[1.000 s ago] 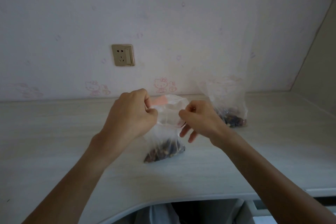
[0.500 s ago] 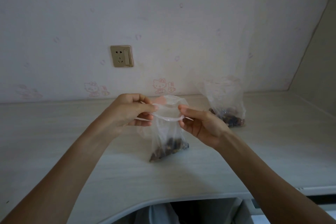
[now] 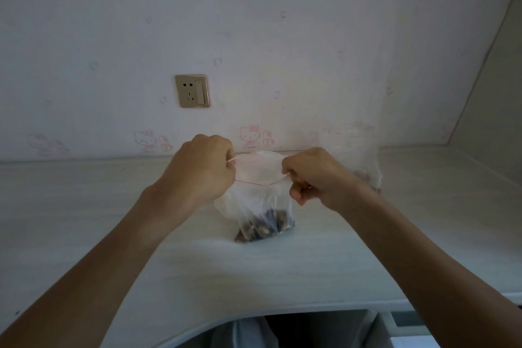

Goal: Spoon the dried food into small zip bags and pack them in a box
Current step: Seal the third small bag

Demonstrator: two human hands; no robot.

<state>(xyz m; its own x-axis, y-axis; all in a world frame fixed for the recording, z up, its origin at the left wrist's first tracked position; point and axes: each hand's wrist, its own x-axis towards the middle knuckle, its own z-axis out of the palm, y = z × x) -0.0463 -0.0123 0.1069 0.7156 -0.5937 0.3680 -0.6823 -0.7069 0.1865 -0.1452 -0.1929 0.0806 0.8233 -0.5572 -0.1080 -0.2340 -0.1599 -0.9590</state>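
Observation:
A small clear zip bag [image 3: 258, 200] with a red zip line stands on the pale desk [image 3: 84, 206], dark dried food [image 3: 265, 227] lying in its bottom. My left hand [image 3: 202, 171] pinches the left end of the bag's top. My right hand [image 3: 313, 175] pinches the right end, and the mouth is stretched flat between them. Behind my right hand stands a taller clear bag [image 3: 358, 155] against the wall, with dark dried food at its base, mostly hidden by my hand. No spoon or box shows.
A wall socket [image 3: 192, 90] sits above the desk on cartoon-patterned wallpaper. The desk's front edge curves inward near my body [image 3: 226, 325]. A side panel [image 3: 491, 110] closes the right end of the desk.
My hands have drawn apart and turned knuckles-up, pulling the small bag's mouth taut and flat. The bag has shifted slightly right, in front of the taller bag.

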